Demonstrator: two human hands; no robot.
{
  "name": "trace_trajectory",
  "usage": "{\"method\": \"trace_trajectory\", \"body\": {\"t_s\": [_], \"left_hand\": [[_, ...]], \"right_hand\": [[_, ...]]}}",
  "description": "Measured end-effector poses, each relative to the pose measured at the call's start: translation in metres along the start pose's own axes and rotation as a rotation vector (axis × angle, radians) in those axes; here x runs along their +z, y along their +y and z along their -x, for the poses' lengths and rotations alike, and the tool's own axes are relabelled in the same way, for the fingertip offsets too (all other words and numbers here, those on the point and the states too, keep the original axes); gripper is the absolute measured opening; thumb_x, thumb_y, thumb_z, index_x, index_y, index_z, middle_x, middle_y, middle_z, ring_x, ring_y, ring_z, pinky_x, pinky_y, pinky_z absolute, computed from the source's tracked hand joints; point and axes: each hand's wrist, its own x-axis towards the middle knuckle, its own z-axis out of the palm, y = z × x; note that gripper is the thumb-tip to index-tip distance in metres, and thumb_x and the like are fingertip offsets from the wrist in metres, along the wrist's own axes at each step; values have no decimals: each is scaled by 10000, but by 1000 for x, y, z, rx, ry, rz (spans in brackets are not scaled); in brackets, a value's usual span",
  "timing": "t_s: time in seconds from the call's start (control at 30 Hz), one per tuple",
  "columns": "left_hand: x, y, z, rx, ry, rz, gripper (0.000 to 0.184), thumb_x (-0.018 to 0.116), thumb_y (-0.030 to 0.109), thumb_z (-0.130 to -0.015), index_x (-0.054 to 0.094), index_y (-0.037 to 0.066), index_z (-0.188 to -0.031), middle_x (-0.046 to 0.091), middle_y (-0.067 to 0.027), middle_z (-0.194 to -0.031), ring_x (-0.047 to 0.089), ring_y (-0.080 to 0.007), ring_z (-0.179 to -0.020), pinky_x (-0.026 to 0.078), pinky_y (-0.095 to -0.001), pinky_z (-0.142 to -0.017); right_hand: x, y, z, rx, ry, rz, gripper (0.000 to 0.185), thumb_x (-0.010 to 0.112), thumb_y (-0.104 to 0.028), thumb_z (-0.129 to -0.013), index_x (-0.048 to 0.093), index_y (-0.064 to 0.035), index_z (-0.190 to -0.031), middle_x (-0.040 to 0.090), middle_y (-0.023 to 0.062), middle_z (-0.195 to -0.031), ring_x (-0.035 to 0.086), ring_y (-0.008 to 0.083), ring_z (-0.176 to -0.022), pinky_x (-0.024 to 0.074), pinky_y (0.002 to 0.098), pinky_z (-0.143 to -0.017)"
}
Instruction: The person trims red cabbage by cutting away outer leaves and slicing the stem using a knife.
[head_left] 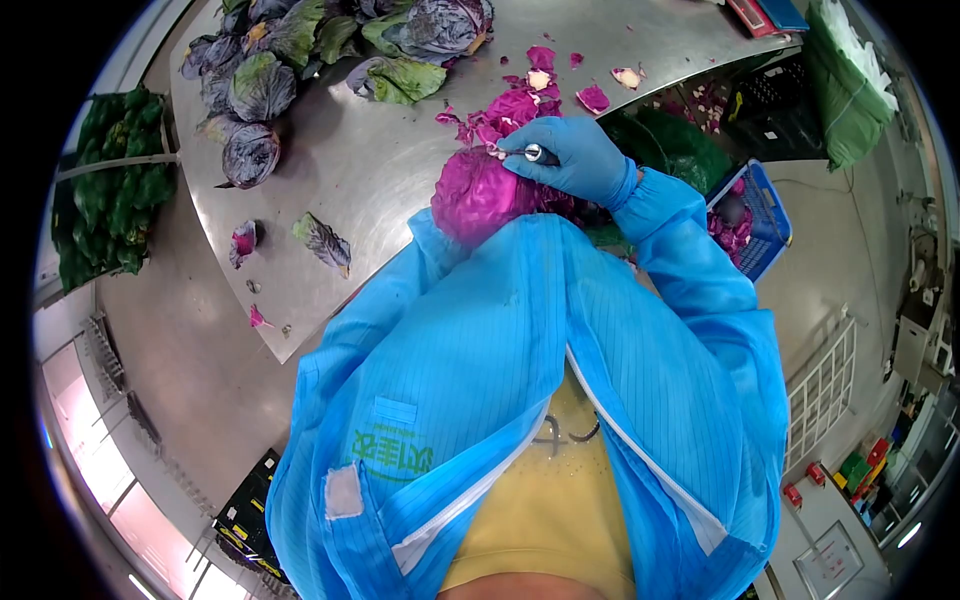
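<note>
My right hand, in a blue glove, is closed around a small metal tool with a silver shaft and a dark end. Its kind is not clear. The tool's tip is at the upper side of a peeled red cabbage, close to my chest at the table's near edge. My left sleeve reaches toward the cabbage's other side, but the left hand itself is hidden. Torn purple leaves lie just beyond the cabbage.
Unpeeled red cabbages are heaped at the far left of the steel table. Loose leaves lie nearer. To the right are a blue basket with purple pieces, a dark crate and a green sack. Green net bags stand left.
</note>
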Motion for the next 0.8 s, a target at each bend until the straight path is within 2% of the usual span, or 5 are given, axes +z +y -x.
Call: {"method": "trace_trajectory", "body": {"t_s": [0.07, 0.17, 0.37, 0.5, 0.8], "left_hand": [[-21, -77, -3, -488, -10, 1482, 322, 369, 110, -989, 409, 21, -1296, 478, -112, -1245, 496, -171, -1143, 420, -282, -980], [-41, -125, -7, -243, -20, 910, 306, 378, 118, -990, 437, 31, -1277, 513, -100, -1196, 525, -167, -1080, 444, -279, -948], [-10, -3, -10, -348, 4, 1039, 278, 397, 129, -977, 490, 10, -1211, 555, -93, -1124, 554, -167, -1002, 457, -282, -918], [-6, 11, -9, -374, 18, 960, 271, 414, 130, -961, 521, -7, -1169, 576, -98, -1099, 562, -168, -990, 452, -285, -918], [-30, 74, -11, -497, 103, 418, 271, 453, 131, -925, 592, -46, -1076, 622, -111, -1043, 578, -170, -964, 439, -292, -918]], "right_hand": [[6, 1, 3, -33, 103, 34, 249, 694, -259, -807, 656, -61, -951, 657, 85, -805, 631, 170, -639, 505, 274, -582], [20, 9, 7, -6, 324, 27, 158, 682, -131, -817, 649, -25, -930, 668, 65, -781, 612, 111, -612, 477, 233, -525], [17, -10, 14, 548, 475, -688, 236, 674, -156, -840, 635, -26, -1033, 592, -8, -710, 505, 30, -577, 402, 182, -496], [18, -2, 15, 209, 225, -551, 238, 694, -197, -824, 636, -51, -1004, 603, -2, -759, 507, 36, -690, 412, 190, -599], [8, 14, 37, 745, 343, -283, 519, 692, -406, -802, 596, -25, -1142, 650, 39, -752, 585, 77, -700, 455, 256, -610]]}}
